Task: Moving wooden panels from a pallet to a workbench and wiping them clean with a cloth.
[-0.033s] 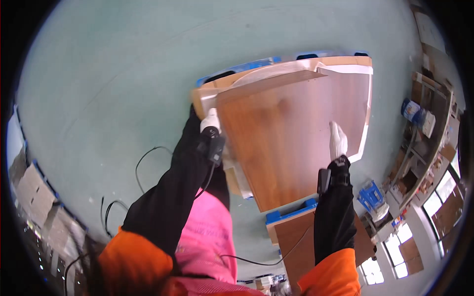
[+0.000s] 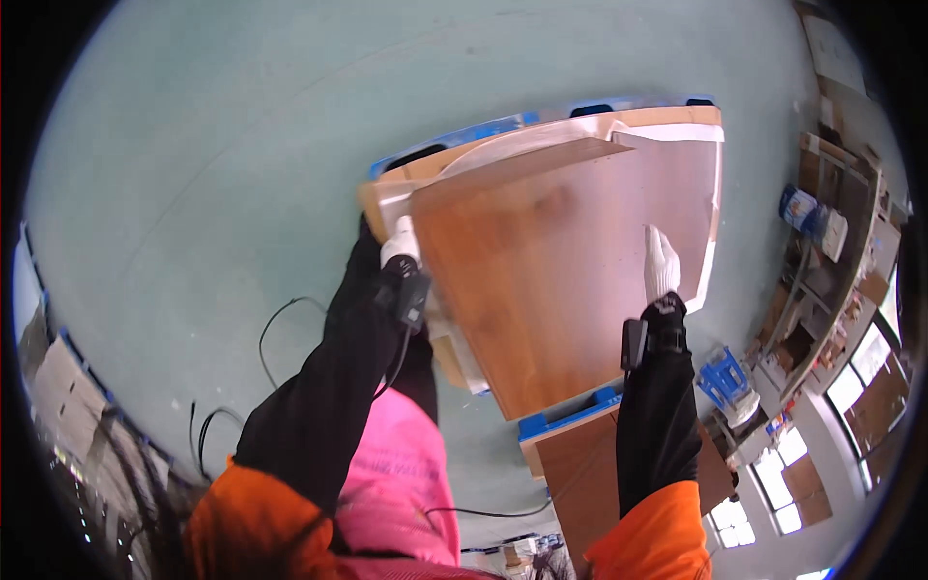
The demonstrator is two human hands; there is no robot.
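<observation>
Nothing is shifting since the earlier frame: both gloved hands are still steadying the wooden board [image 2: 561,280] above the stack [image 2: 677,121]. Left hand [image 2: 399,242] is curling around its near edge, while right hand [image 2: 659,263] is lying flat, fingers together, balancing the tilted board.

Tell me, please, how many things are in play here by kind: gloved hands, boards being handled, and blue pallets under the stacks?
White-gloved hands: 2, the left hand at the left edge and the right hand flat on the face of the board.
Brown wooden boards being handled: 1, the top board.
Blue pallets: 2, the far pallet and the near pallet.
Total: 5
</observation>
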